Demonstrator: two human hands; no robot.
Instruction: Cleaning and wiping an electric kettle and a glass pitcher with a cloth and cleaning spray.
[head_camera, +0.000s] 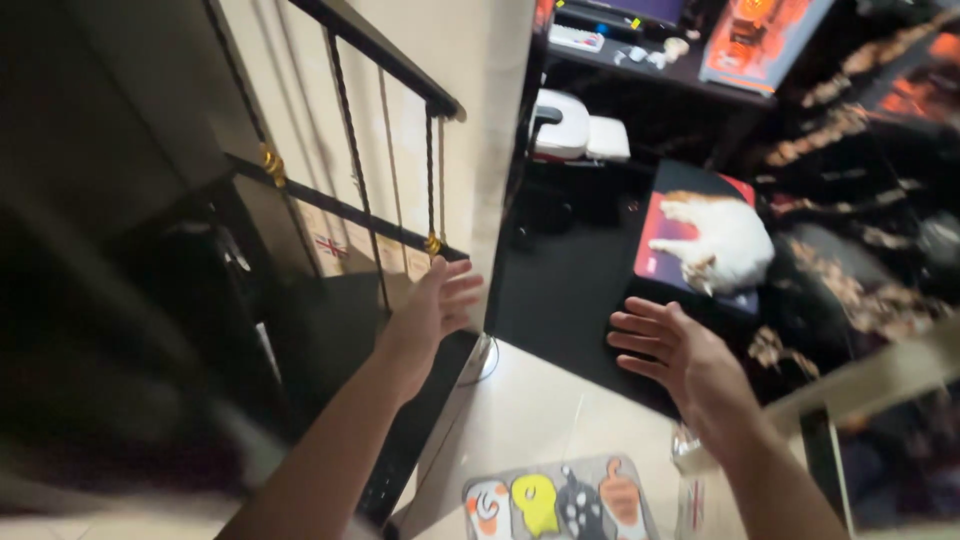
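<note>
Both hands, left hand (437, 305) by the railing (385, 60) and right hand (672, 347), reach forward, each grip wide and empty.

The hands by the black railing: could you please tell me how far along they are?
Nothing looks finished. Left hand is open beside the black railing, its fingers spread, gripping nothing. Right hand is open too, over the dark floor. The cat on its mat is untouched.

Single head camera, steeply downward – near both outstretched hands, floor below
</note>
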